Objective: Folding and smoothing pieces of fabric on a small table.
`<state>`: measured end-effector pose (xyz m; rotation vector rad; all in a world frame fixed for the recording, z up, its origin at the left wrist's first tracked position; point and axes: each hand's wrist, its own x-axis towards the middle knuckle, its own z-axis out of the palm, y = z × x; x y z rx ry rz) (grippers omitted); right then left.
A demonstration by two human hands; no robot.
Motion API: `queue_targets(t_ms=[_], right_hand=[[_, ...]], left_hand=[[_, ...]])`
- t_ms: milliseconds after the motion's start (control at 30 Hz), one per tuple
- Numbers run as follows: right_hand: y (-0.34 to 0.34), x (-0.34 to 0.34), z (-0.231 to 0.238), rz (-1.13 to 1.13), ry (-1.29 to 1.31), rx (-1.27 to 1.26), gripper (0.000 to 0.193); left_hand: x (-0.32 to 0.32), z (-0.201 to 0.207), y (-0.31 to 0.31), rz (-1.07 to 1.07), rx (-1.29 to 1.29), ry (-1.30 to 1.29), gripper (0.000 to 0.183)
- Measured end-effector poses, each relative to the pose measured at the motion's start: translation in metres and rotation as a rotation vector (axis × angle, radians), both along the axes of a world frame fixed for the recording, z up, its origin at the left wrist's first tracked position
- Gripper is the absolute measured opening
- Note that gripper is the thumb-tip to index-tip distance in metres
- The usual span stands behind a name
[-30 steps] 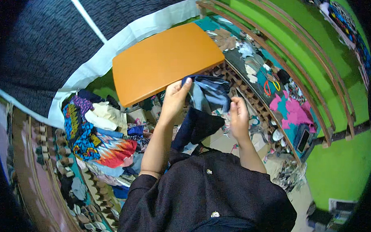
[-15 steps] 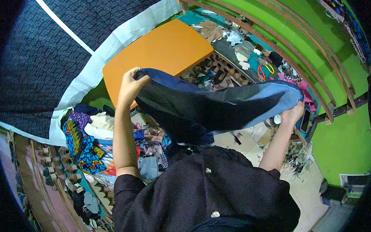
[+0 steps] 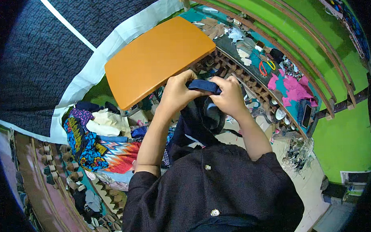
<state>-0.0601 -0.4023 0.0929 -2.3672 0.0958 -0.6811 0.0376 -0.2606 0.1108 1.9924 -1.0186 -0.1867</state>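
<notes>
A dark navy cloth (image 3: 203,86) is bunched between my hands in front of my chest. Its top edge forms a short folded band, and the rest droops in dark folds toward my body. My left hand (image 3: 177,91) is closed on the band's left end, thumb near the top. At the other end, my right hand (image 3: 229,96) pinches the same band. Only a small gap separates the two hands. The lower end of the cloth blends into my black shirt, so I cannot tell where it stops.
An orange tabletop (image 3: 161,55) stands just beyond my hands. On a bench at the right lie scissors with red and yellow handles (image 3: 267,67), pink scraps (image 3: 295,87) and a phone (image 3: 306,116). Patterned fabrics (image 3: 86,144) are heaped at left. Wooden rails (image 3: 268,39) line the green wall.
My hands have come together from far apart, the right one moving left and the left one moving right. The cloth, spread wide before, now hangs folded between them.
</notes>
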Motion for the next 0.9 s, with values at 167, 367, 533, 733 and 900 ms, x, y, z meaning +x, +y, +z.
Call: queue_targets(t_ms=[167,367,533,733,900], right_hand=[[0.008,0.018,0.009,0.056,-0.015,0.013,0.016],[0.006,0.040,0.013,0.083,-0.167,0.077,0.023],[-0.038,0.041,0.027,-0.038,-0.437,0.355,0.030],[-0.094,0.029,0.039,-0.249,-0.879,0.383,0.031],[-0.127,-0.006,0.059,-0.312,-1.136,0.514,0.019]], left_hand=[[-0.010,-0.034,0.023,0.325,-0.022,-0.352,0.024],[-0.019,-0.080,0.050,0.613,-0.033,-0.421,0.037],[-0.036,-0.122,0.080,0.728,0.223,-0.362,0.033],[-0.029,-0.195,0.119,0.862,0.157,-0.254,0.026],[-0.025,-0.211,0.144,0.681,0.132,-0.247,0.027]])
